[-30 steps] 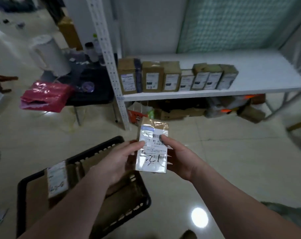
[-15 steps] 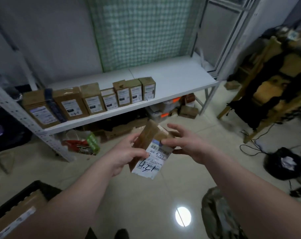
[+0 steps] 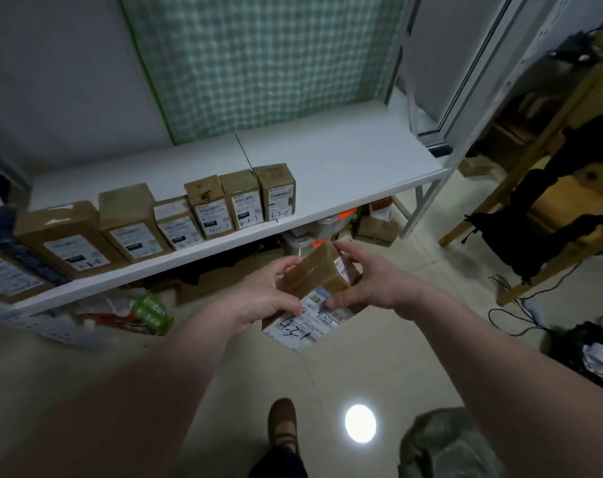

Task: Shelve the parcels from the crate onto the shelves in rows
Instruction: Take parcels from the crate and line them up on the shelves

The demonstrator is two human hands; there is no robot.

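Held item: 1 brown cardboard parcel (image 3: pixel 312 276) with a white printed label, tilted, label end lowest and facing the camera, with handwritten digits on it. The left hand (image 3: pixel 258 300) holds its left side, thumb on the label and fingers curled over the upper edge; that grip is clamped on the parcel. The right hand (image 3: pixel 374 281) holds the right side likewise, grip clamped. The parcel is in the air above the pale tiled floor (image 3: pixel 379 367), just in front of and below the front edge of the white shelf board (image 3: pixel 345 160). On that board stands a row of 7 brown cardboard parcels (image 3: pixel 208 208), labels forward, with bare board to the right of the row. A brown shoe (image 3: pixel 282 422) is on the floor below.
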